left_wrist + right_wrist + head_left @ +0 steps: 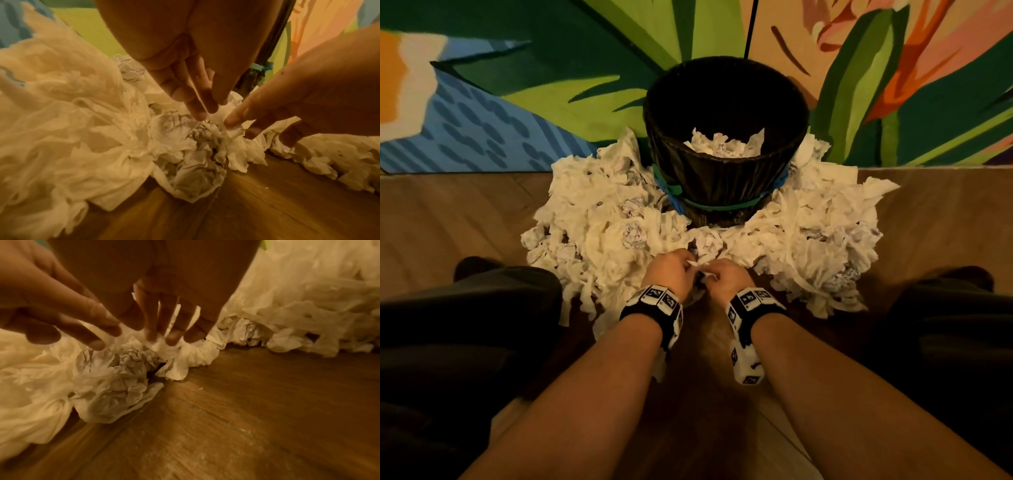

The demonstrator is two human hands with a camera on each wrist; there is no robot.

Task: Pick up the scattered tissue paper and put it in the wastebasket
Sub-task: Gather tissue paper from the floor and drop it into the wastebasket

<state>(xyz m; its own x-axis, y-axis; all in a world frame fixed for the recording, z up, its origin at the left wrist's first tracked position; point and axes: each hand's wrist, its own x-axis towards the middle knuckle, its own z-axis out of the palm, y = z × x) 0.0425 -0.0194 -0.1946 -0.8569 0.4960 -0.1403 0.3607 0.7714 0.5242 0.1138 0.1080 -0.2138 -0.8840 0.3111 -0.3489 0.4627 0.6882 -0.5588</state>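
Task early. Wastebasket (726,171) holds few crumpled tissues at bottom; big heap of tissue paper (599,219) rings it on floor (448,212). Left hand (669,272) and right hand (726,279) close together, fingertips pinching front clump (232,142); nearly all left.

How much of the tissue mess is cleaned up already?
Only a little. Some tissue already lies inside the wastebasket. The left hand and right hand are pinching one crumpled piece at the near edge of the pile. Most of it remains on the floor, heaped around the basket.
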